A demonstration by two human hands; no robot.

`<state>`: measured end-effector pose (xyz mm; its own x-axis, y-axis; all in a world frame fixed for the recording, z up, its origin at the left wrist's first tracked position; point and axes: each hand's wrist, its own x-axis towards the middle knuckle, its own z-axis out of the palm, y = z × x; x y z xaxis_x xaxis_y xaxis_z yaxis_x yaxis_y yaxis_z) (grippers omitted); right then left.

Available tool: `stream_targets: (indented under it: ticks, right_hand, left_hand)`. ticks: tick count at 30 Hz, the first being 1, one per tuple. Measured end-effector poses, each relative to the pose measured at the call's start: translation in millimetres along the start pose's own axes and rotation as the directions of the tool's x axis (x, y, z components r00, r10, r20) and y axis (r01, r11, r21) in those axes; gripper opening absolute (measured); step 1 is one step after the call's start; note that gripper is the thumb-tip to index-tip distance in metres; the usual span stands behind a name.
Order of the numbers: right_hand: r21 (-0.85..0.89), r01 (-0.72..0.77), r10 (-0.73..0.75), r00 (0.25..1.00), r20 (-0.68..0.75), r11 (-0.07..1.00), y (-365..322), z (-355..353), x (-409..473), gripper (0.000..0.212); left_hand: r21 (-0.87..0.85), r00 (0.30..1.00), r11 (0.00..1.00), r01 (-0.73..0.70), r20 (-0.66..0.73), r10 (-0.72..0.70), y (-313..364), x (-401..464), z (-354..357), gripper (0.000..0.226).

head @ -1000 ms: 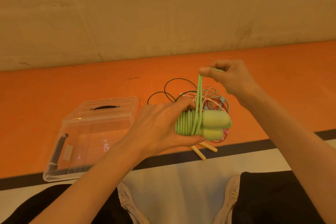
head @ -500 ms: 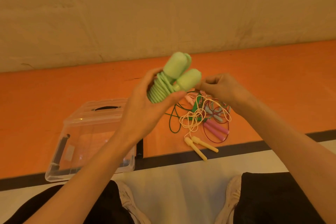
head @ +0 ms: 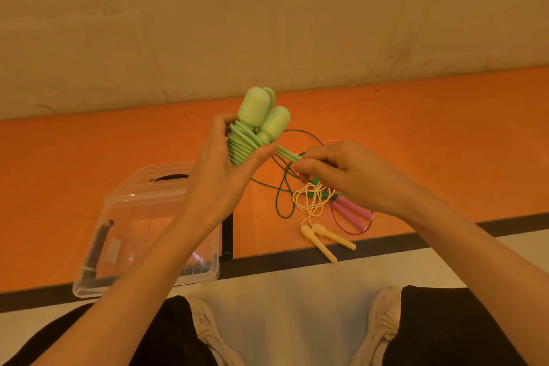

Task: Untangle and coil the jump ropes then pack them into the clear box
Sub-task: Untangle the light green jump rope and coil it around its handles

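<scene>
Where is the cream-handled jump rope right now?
In the head view, the cream-handled jump rope lies on the orange floor, right of the clear box, beside the pink handles; its handles reach the dark stripe.

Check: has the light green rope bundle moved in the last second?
Yes. The light green rope bundle rose and tipped handles-up, from beside the clear box lid to above it.

An orange floor (head: pixel 89 157) meets a pale wall (head: pixel 267 24) behind. A black stripe (head: pixel 445 236) borders a white surface (head: pixel 282 291). Two white shoes (head: pixel 383 315) and black trousers (head: pixel 445 330) show below.
</scene>
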<state>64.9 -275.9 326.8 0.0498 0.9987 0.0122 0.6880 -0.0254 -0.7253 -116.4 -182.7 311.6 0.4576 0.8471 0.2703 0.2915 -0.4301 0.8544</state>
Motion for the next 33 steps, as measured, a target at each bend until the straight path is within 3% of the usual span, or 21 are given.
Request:
stream_targets:
  ticks: [3,7,12,18,22,26,27,29,31,33]
  right_hand:
    - [-0.066,0.008,-0.013,0.997,-0.071,0.998,-5,-9,-1,0.034]
    - [-0.073,0.0,-0.003,0.999,-0.05,0.997,-7,-14,-4,0.034]
    - [-0.012,-0.012,0.012,1.0,0.019,1.0,-10,-13,-9,0.027]
    - [0.202,0.09,-0.101,0.994,0.044,0.975,-24,-12,-11,0.027]
    - [0.314,0.083,-0.111,0.991,0.071,0.946,-29,-9,-13,0.019]
    - [0.385,0.062,-0.13,0.98,0.152,0.921,-31,-18,-16,0.031]
    - [0.42,0.07,-0.121,0.988,0.098,0.905,-29,-19,-15,0.034]
    - [0.431,0.125,-0.068,0.987,-0.145,0.893,-24,-17,-8,0.026]
    - [0.364,0.178,-0.031,0.927,-0.374,0.914,-18,-14,-3,0.01]
    - [0.223,0.226,-0.082,0.852,-0.516,0.948,-16,-10,1,0.006]
  left_hand:
    - [0.085,0.995,0.992,-0.091,-0.025,0.094,2,0,0,0.048]
    - [0.239,0.98,0.954,-0.18,-0.035,0.194,2,2,0,0.053]
    - [0.535,0.959,0.803,-0.263,0.052,0.28,-4,3,1,0.055]
    - [0.507,0.967,0.826,-0.245,0.066,0.246,3,-3,9,0.052]
    - [0.452,0.96,0.846,-0.281,0.125,0.252,12,-11,14,0.049]
    - [0.151,0.989,0.982,-0.117,0.104,0.102,4,-8,13,0.04]
    - [0.082,0.991,0.992,-0.096,0.104,0.087,3,-7,13,0.041]
    - [-0.004,0.992,0.997,-0.073,0.106,0.073,2,-7,12,0.042]
    - [-0.029,0.993,0.999,-0.04,0.112,0.043,1,-7,13,0.041]
    - [-0.019,0.992,0.999,-0.039,0.118,0.041,1,-9,14,0.042]
